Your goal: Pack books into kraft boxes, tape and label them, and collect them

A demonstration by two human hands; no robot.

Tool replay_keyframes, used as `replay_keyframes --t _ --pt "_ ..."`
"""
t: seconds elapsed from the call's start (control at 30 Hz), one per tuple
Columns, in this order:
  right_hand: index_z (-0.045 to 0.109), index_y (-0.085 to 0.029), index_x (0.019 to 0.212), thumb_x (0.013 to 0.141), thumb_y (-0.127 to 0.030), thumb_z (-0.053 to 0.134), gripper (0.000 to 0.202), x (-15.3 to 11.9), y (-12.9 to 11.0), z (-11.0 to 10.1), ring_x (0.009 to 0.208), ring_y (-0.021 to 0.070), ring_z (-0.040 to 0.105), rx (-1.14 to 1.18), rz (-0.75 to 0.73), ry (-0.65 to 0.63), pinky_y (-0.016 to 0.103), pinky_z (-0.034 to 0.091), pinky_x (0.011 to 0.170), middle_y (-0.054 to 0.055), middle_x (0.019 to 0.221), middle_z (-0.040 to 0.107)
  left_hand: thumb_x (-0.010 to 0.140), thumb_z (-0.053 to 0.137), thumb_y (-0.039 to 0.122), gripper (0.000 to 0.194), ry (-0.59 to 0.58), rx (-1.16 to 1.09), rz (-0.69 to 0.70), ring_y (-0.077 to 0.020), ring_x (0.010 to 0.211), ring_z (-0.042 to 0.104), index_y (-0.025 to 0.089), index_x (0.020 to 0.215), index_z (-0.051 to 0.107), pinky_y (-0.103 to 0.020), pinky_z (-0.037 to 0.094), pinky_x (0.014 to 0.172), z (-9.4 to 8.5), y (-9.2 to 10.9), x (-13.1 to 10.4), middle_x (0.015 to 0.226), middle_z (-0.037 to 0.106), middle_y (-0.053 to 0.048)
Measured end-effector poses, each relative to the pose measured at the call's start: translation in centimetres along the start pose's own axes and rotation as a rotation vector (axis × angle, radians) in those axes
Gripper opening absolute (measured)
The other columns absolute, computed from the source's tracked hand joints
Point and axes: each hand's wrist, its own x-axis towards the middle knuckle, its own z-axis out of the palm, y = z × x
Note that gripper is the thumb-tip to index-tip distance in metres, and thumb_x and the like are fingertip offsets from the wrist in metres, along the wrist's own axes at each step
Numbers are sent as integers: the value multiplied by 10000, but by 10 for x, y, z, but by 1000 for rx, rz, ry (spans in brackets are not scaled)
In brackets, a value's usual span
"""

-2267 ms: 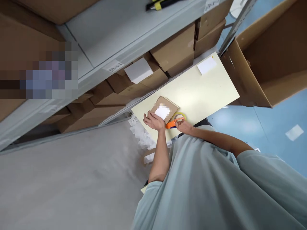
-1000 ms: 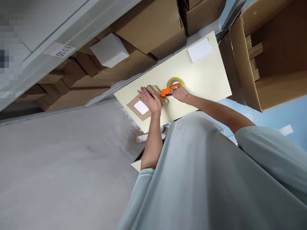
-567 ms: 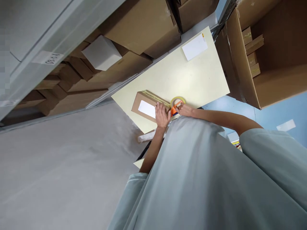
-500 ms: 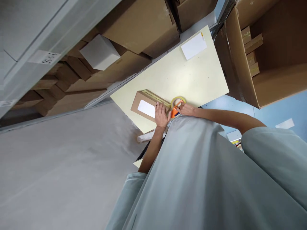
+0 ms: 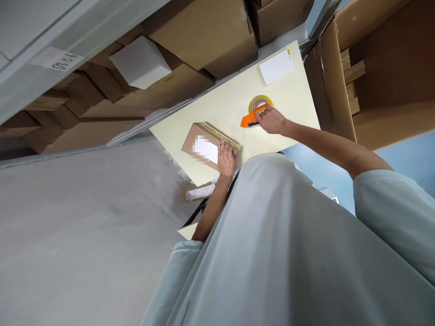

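A small cardboard box (image 5: 189,144) with a white label and yellowish tape along one edge lies on the cream tabletop (image 5: 217,108). My left hand (image 5: 227,159) rests on the box's near right end, fingers stretched out over it. To the right, my right hand (image 5: 271,120) is closed round the handle of an orange tape dispenser (image 5: 248,118), which carries a yellow tape roll (image 5: 251,103). The dispenser is over the table, to the upper right of the box and apart from it.
White sheets (image 5: 277,68) lie at the table's far right corner. Shelves with cardboard boxes (image 5: 204,31) and a white box (image 5: 141,62) run along the far side. A big open carton (image 5: 335,86) holding small boxes stands at the right.
My right hand has moved up and away from my body with the tape dispenser, off the box's end. My left hand stays on the box.
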Motion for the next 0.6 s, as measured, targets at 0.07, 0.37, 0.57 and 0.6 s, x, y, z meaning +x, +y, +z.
replay_keyframes --t 0.07,0.37,0.57,0.6 --pt "480 93 1592 1022 -69 377 601 15 -19 -14 1136 359 765 0 -5 3 538 470 1156 301 1340 764 1093 620 519 435 -1 67 38 -320 1754 280 175 1360 629 -620 115 1466 2 -3 0 1598 623 -256" --pt "670 43 1410 1006 25 340 522 51 -100 -62 1271 407 732 160 78 -42 557 505 1103 325 1352 760 1146 484 335 398 26 279 197 -337 1716 370 120 1452 619 -640 266 1446 9 -13 8 1606 635 -265" --pt "673 60 1382 1030 -4 401 449 69 -137 -95 1258 396 760 188 209 -50 506 572 1033 379 1360 733 1115 471 247 365 87 280 248 -372 1654 476 81 1373 667 -651 356 1404 4 -7 16 1549 671 -293" --pt "672 64 1381 1037 -13 404 443 69 -139 -104 1248 395 768 177 226 -37 493 583 1014 385 1350 735 1108 479 247 350 89 274 267 -377 1635 503 85 1351 673 -651 384 1388 2 -4 15 1530 686 -288"
